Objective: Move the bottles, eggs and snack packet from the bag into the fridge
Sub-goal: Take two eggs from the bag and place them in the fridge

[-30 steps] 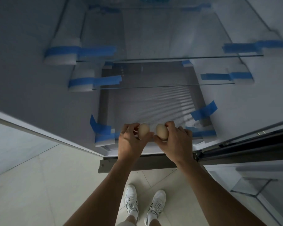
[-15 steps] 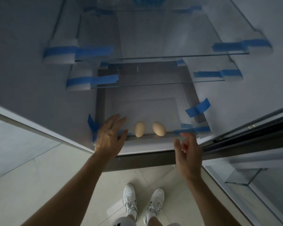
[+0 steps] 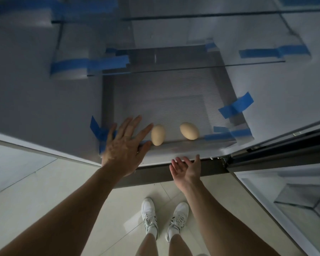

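Inwards, left egg [image 3: 158, 135]; diagonally, right egg [image 3: 189, 131].

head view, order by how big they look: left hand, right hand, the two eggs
1. left hand, perhaps enlarged by nearness to the camera
2. right hand
3. left egg and right egg, too alike to rank

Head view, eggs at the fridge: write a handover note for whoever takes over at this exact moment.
Left hand: open, fingers spread, right beside the left egg; contact unclear.
Right hand: open, palm up, empty, in front of the fridge.
Things: left egg and right egg lie apart on the ribbed floor, near its front lip. Bag, bottles, snack packet not in view.
Done: two eggs are in the fridge.
Left: check the bag for bottles, snack packet, any more eggs.
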A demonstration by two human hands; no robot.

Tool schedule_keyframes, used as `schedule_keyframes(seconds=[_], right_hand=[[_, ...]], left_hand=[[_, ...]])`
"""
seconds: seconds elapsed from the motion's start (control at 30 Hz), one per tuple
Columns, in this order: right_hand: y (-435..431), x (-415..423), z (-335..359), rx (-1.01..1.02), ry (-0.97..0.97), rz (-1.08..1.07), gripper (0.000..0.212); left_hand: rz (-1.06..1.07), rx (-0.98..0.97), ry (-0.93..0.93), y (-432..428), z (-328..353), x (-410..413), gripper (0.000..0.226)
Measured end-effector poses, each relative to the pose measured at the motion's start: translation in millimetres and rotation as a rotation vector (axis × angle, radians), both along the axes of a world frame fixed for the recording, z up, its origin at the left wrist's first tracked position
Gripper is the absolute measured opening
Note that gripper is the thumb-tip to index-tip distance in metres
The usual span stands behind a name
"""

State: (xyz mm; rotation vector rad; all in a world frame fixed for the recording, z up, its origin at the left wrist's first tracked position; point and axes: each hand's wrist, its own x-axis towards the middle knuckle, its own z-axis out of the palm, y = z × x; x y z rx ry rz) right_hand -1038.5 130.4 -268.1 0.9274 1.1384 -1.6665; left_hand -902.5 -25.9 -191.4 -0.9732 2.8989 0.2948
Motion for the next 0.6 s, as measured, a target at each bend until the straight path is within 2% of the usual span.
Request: schedule_keyframes(seconds=[0.17, 0.3, 0.6], right_hand=[[-15.5, 0.7, -8.8, -0.101, -0.009, -0.098, 0.071], [-20.7, -0.1, -10.6, -0.17, -0.016, -0.162, 0.065], [-0.6, 20.0, -13.2, -0.208, 0.02, -0.171, 0.066]], left_hand=[[-0.009, -0.018, 0.005, -0.9, -4.2, 0.2, 0.058], [-0.012, -0.018, -0.007, -2.3, -5.7, 0.0, 0.059], [-0.026, -0.011, -0.039, -1.4, -1.6, -0.6, 0.06]])
